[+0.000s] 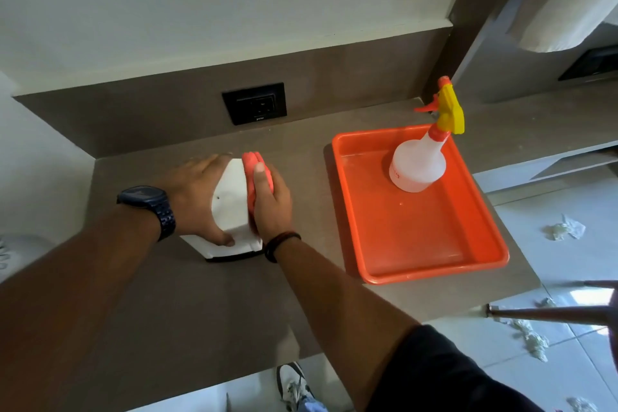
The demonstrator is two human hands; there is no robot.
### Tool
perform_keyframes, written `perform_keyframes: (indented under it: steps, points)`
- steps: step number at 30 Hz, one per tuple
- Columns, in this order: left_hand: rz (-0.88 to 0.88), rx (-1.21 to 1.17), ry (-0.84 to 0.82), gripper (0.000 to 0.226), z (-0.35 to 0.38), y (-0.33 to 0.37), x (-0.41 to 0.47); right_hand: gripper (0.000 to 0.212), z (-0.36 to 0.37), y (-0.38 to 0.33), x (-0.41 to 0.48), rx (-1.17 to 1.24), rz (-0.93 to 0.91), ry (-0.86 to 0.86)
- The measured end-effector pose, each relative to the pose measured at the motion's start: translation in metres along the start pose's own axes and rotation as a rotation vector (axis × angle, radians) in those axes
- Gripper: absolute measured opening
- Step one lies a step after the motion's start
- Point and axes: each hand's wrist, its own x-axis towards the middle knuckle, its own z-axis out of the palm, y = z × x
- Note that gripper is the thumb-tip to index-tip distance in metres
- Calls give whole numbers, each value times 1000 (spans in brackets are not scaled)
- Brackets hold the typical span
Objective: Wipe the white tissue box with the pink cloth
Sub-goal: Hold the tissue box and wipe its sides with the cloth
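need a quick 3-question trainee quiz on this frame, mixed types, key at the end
1. True or false: the spray bottle stands upright inside the orange tray.
2. Which hand presses the pink cloth against the white tissue box? A) left hand B) right hand C) neither
3. Fill in: the left hand, with a dark ___ at its wrist, steadies the box on the counter.

Key
1. True.
2. B: the right hand has its grip on the cloth, at the box's right side.
3. Watch.
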Motion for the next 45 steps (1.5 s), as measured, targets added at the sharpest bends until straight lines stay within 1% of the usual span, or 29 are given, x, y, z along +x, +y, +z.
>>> perform_keyframes:
  steps: [3, 8, 10, 13, 15, 17, 19, 22, 23, 26, 27, 29, 31, 32, 34, 36, 38, 40, 42, 45]
  points:
    - [-1, -5, -7, 140, -1, 2, 1, 71, 0, -5, 10, -16, 13, -26]
    - [-18, 16, -30, 148, 1, 3, 0, 56, -2, 24, -8, -29, 69, 33]
    - [-26, 13, -33, 149, 1, 2, 0, 49, -4, 35, -22, -12, 15, 51]
    - [-22, 16, -28, 149, 1, 1, 1, 50, -4, 40, -33, -17, -113, 49]
    - [-16, 18, -19, 149, 1, 1, 1, 42, -3, 33, -23, -10, -126, 40]
    - [-5, 25, -19, 149, 1, 2, 2, 35, -1, 22, -7, -25, -83, 42]
    - [-3, 34, -28, 149, 0, 2, 1, 32, 0, 12, 6, -64, 9, 19]
    - [-11, 49, -49, 150, -1, 2, 2, 44, 0, 12, 11, -66, 120, 36]
    - [-15, 47, -53, 150, -1, 2, 2, 42, 0, 15, 7, -63, 131, 58]
    - [-31, 34, -50, 152, 1, 1, 2, 27, -3, 24, -11, -34, 195, 110]
    - [-35, 30, -49, 152, 2, 1, 2, 28, -4, 27, -18, -26, 206, 114]
    - [-44, 22, -48, 153, 2, 0, 3, 30, -5, 29, -28, -9, 170, 107]
    - [-45, 9, -47, 153, 3, -2, 3, 18, -5, 22, -28, 4, 90, 85]
    - [-43, 4, -43, 152, 4, -2, 3, 17, -3, 15, -23, -9, 56, 71]
    - [-31, -3, -29, 150, 4, -2, 3, 22, 1, -1, -9, -62, 26, 32]
    - [-19, -12, -19, 145, 4, -1, 4, 27, 1, -13, 4, -58, 87, 2]
    - [-25, -6, -41, 147, 2, 0, 3, 47, 0, -11, 11, -26, 179, 2]
    - [-33, -3, -64, 151, 2, 0, 3, 55, -2, -1, 8, -11, 218, 30]
    - [-35, -11, -66, 151, 3, -1, 2, 54, -2, 8, -2, 8, 239, 70]
    - [-41, -14, -65, 151, 3, -1, 3, 41, -1, 22, -17, 23, 216, 111]
